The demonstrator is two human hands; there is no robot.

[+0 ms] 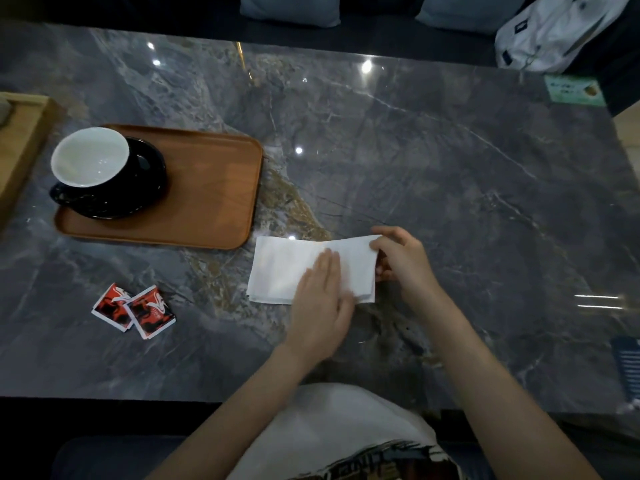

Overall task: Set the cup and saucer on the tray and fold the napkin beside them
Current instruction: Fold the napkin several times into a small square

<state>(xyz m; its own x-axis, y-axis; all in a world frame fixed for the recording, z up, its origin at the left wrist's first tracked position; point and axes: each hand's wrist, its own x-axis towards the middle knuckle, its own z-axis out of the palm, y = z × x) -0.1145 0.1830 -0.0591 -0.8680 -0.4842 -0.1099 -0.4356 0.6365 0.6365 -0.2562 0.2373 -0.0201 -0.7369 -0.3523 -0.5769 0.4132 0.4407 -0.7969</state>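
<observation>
Left hand [320, 299] flat, fingers straight; right hand [401, 254] pinching.

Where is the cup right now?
In the head view, the cup sits on its black saucer at the left end of the brown tray.

cup [90, 156] on saucer [145, 188] on tray [207, 199]

left hand [320, 299] flattens napkin [280, 268]; right hand [398, 256] pinches its edge.
</observation>
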